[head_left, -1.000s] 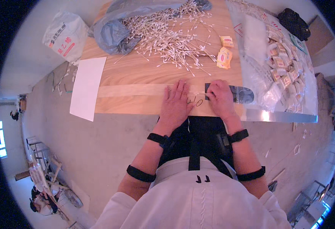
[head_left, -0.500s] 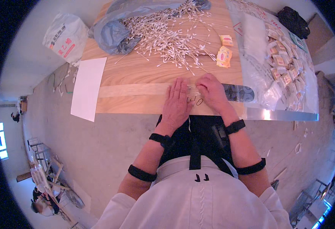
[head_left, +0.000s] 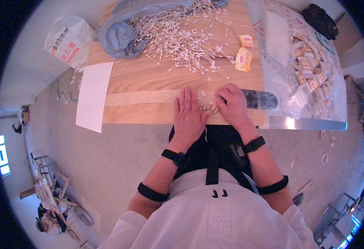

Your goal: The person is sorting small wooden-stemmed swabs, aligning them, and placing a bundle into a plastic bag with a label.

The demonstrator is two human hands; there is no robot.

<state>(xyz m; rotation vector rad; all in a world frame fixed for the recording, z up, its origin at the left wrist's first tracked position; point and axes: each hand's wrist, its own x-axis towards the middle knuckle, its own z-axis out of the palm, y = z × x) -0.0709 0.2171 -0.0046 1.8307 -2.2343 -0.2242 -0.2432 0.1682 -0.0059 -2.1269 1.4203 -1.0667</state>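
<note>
My left hand lies flat near the table's front edge, fingers stretched forward over a pale strip on the wood. Beside it, my right hand is curled, thumb and fingers pinched together; whatever sits in the pinch is hidden. A few cotton swabs lie between the two hands, close to the left fingertips. Farther back spreads a big loose heap of cotton swabs, spilling from a bluish plastic bag.
Yellow-orange paper packets sit right of the heap. Clear plastic and many small filled packs cover the right side. A white sheet overhangs the left edge, near a white sack. A dark patterned strip lies beyond my right hand.
My hands have drawn slightly apart: the left a little to the left, the right a little to the right. More of the swabs and dark writing between them shows.
</note>
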